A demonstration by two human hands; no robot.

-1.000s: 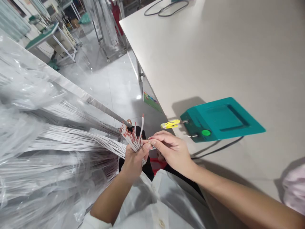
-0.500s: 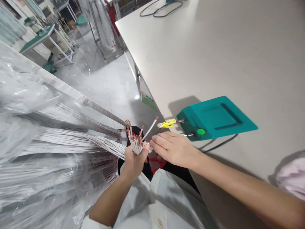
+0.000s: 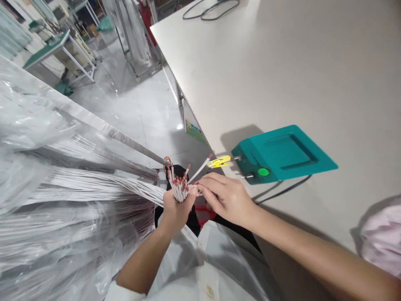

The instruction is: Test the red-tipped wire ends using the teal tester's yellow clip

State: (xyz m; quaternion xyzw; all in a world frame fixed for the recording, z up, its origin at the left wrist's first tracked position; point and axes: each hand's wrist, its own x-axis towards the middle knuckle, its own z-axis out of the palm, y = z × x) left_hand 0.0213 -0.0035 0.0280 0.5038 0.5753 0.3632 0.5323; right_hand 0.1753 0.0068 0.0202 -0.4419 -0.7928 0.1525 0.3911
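Observation:
My left hand (image 3: 177,213) is closed around a bundle of white wires (image 3: 179,193), whose reddish-brown tips point up above the fist. One white wire (image 3: 200,168) leans out to the right, its tip beside the yellow clip (image 3: 219,161); whether they touch I cannot tell. Against my left thumb, my right hand (image 3: 230,198) pinches with thumb and forefinger; what sits between them is too small to make out. The clip is fixed by a metal rod to a teal box (image 3: 282,154) on the table. A round green button (image 3: 263,172) and a short metal prong show on its near side.
The pale table (image 3: 282,71) has a corner at the far left and a looped black cable (image 3: 216,12) at the back. Long white wires in clear plastic (image 3: 40,234) hang over a rail (image 3: 122,140) on the left. Pink cloth (image 3: 382,238) lies at right.
The leaning wire has tilted further right, bringing its tip to the yellow clip. My right hand has turned slightly, its thumb and forefinger showing more clearly. My left hand keeps the bundle.

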